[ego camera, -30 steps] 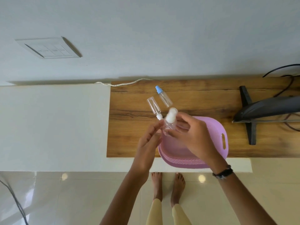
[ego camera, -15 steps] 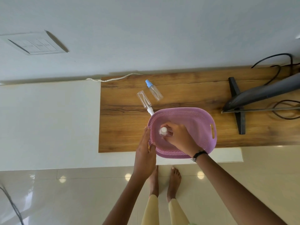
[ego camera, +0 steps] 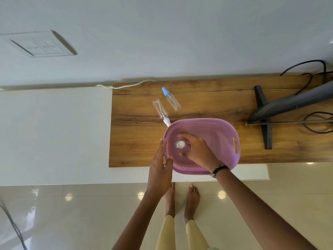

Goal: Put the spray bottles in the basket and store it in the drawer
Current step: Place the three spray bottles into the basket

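A purple perforated basket (ego camera: 227, 134) sits at the front edge of the wooden desktop (ego camera: 137, 141). Inside it stands a clear spray bottle with a white cap (ego camera: 180, 144), and my right hand (ego camera: 198, 152) curls around it with the fingers loosened. My left hand (ego camera: 159, 168) grips the basket's left rim. Two more clear spray bottles lie on the desk behind the basket: one with a white nozzle (ego camera: 160, 110) touching the basket's rim, and one with a blue cap (ego camera: 171, 98) beside it.
A dark monitor (ego camera: 288, 105) on a black stand (ego camera: 262, 120) with black cables occupies the desk's right part. A white cord (ego camera: 126, 85) trails off the back left corner. A white cabinet top (ego camera: 54, 134) adjoins the desk. My bare feet (ego camera: 182, 201) stand on glossy tiles.
My right hand carried the white-capped bottle from above the rim down into the basket and stood it there. My left hand moved from the bottle to the basket's left rim.
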